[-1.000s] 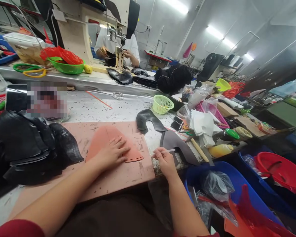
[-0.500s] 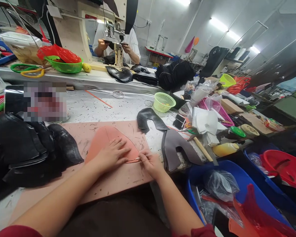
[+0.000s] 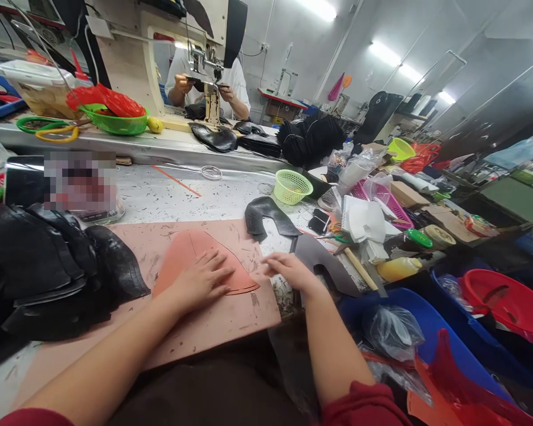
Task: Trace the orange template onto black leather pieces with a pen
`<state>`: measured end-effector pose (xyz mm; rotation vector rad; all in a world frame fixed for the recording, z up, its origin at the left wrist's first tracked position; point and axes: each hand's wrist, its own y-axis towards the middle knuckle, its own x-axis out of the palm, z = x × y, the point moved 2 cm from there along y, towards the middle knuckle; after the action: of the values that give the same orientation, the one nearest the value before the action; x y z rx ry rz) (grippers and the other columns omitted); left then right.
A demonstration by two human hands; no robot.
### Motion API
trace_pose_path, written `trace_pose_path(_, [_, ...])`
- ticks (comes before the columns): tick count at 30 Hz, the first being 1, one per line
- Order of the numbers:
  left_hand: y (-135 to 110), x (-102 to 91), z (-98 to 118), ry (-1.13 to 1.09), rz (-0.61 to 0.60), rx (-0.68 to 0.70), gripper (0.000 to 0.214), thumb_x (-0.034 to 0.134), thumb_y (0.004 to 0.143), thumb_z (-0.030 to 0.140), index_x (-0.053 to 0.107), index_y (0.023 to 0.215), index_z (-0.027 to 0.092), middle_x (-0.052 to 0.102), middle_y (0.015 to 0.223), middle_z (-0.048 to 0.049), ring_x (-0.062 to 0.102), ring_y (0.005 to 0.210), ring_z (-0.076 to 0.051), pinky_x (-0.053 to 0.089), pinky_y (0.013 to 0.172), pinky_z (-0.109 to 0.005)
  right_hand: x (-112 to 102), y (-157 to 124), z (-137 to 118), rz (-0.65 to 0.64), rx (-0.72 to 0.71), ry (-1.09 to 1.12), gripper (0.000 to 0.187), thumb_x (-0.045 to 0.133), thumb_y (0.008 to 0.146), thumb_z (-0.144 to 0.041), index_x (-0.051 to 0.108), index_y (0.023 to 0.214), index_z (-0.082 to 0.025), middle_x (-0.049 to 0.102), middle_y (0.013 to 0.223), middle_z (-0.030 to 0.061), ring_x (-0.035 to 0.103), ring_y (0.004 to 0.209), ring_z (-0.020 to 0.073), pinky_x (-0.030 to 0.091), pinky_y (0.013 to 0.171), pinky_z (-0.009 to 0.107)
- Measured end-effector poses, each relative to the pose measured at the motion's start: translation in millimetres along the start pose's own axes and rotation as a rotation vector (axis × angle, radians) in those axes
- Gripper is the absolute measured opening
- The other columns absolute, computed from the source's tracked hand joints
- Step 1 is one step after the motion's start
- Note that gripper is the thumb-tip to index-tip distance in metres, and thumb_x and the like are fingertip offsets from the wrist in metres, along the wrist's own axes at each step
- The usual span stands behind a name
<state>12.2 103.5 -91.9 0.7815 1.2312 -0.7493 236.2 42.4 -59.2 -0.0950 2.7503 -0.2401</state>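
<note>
My left hand (image 3: 206,278) lies flat, fingers spread, on an orange curved shoe-upper piece (image 3: 186,248). Thin dark lines run across that piece, and a second layer shows along its near edge. Under it is a pinkish board (image 3: 213,322). My right hand (image 3: 291,272) is raised just right of the piece's pointed tip, apart from it. Its thumb and fingers are drawn together; what they hold, if anything, is too small to make out. Beyond and right of this hand lie a black U-shaped leather piece (image 3: 270,216) and dark grey U-shaped pieces (image 3: 333,263).
Black leather pieces (image 3: 48,266) are stacked at left. A pale green basket (image 3: 293,186), a hammer (image 3: 359,269) and a yellow bottle (image 3: 397,269) stand or lie to the right. A blue bin (image 3: 391,302) is below the table edge. Another person (image 3: 231,89) works behind a sewing machine (image 3: 211,100).
My right hand has lifted off the tip of the orange piece and moved up and right, uncovering the tip. My left hand has stayed flat on the piece.
</note>
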Motion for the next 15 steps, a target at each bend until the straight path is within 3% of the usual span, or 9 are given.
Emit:
trace_pose_path(2, [-1.8, 0.4, -0.9, 0.009, 0.061, -0.018, 0.039, 0.052, 0.079, 0.043, 0.058, 0.113, 0.025, 0.050, 0.130, -0.0086, 0.041, 0.123, -0.030, 0.032, 0.103, -0.046, 14.3, 22.1, -12.2, 0.038, -0.013, -0.010, 0.016, 0.047, 0.083, -0.026, 0.060, 0.089, -0.019, 0.062, 0.080, 0.0006, 0.059, 0.077, 0.0128, 0.047, 0.069, 0.025])
trace_pose_path(5, [-5.1, -4.2, -1.5, 0.038, 0.212, -0.023, 0.036, 0.054, 0.077, 0.042, 0.060, 0.103, 0.019, 0.056, 0.120, -0.0128, 0.050, 0.112, -0.029, 0.040, 0.095, -0.044, 50.0, 54.9, -31.7, 0.124, 0.037, -0.161, 0.004, 0.054, 0.078, -0.019, 0.056, 0.081, -0.020, 0.056, 0.074, -0.0022, 0.055, 0.076, 0.0134, 0.044, 0.069, 0.026])
trace_pose_path(7, [-7.4, -11.5, 0.1, 0.057, 0.325, 0.033, 0.027, 0.052, 0.079, 0.039, 0.060, 0.094, 0.018, 0.062, 0.108, -0.0128, 0.056, 0.101, -0.027, 0.046, 0.086, -0.041, 70.0, 68.7, -42.4, 0.119, 0.033, -0.213, 0.011, 0.062, 0.072, -0.017, 0.052, 0.077, -0.020, 0.051, 0.068, -0.0042, 0.052, 0.071, 0.0135, 0.043, 0.067, 0.026])
trace_pose_path(9, [-11.2, -21.1, 2.4, 0.076, 0.449, 0.095, 0.020, 0.050, 0.082, 0.036, 0.059, 0.087, 0.019, 0.065, 0.097, -0.0107, 0.059, 0.092, -0.024, 0.048, 0.079, -0.037, 78.8, 73.7, -51.3, 0.073, -0.070, -0.233, 0.019, 0.065, 0.067, -0.014, 0.049, 0.076, -0.021, 0.049, 0.069, -0.0053, 0.050, 0.070, 0.0128, 0.041, 0.067, 0.025])
trace_pose_path(12, [-23.5, -36.7, 2.5, 0.054, 0.637, 0.078, 0.014, 0.050, 0.083, 0.031, 0.058, 0.086, 0.021, 0.065, 0.092, -0.0080, 0.060, 0.089, -0.022, 0.048, 0.079, -0.036, 65.6, 68.3, -62.4, 0.069, -0.301, -0.182, 0.020, 0.062, 0.067, -0.012, 0.044, 0.071, -0.021, 0.046, 0.070, -0.0058, 0.045, 0.066, 0.0108, 0.040, 0.066, 0.023])
trace_pose_path(15, [-44.2, -49.1, -5.5, -0.039, 0.756, -0.047, 0.011, 0.051, 0.082, 0.029, 0.057, 0.090, 0.025, 0.064, 0.100, -0.0064, 0.060, 0.095, -0.023, 0.048, 0.085, -0.038, 36.8, 60.9, -68.9, 0.050, -0.392, -0.006, 0.019, 0.057, 0.070, -0.014, 0.040, 0.070, -0.021, 0.042, 0.067, -0.0064, 0.042, 0.063, 0.0094, 0.039, 0.063, 0.021])
